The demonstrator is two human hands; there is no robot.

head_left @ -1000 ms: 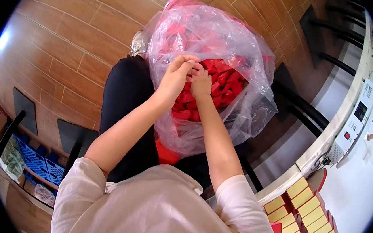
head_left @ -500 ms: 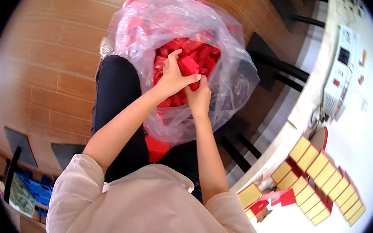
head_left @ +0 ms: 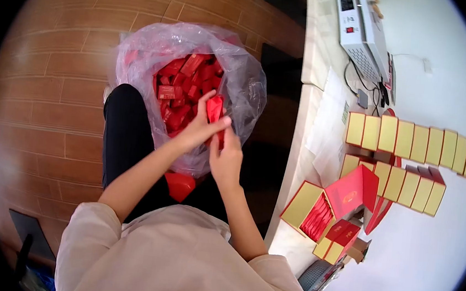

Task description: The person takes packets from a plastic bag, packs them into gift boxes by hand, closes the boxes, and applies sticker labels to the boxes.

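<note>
My left hand [head_left: 200, 130] has its thumb and fingers around a small shiny red packet [head_left: 214, 108], above the near right side of a bag opening. Close by on the right, my right hand [head_left: 227, 159] grips the packet's lower end, partly covering it. How many packets are in my hands, I cannot tell. Many small red packets [head_left: 177, 93] fill the large clear plastic bag [head_left: 245, 72] in front of me. A red piece [head_left: 179, 185] lies between my legs, below the bag.
On the white table [head_left: 286, 200] to my right, an open red and gold box [head_left: 297, 204] holds a row of red packets [head_left: 317, 218]. Behind it stand rows of gold-sided boxes [head_left: 405, 139]. A white machine [head_left: 359, 37] with cables sits farther along. Wooden-look floor [head_left: 54, 96] lies left.
My view has turned right, bringing more of the table and the open box into sight. Both hands stay together at the bag, and the packet now shows more upright between them.
</note>
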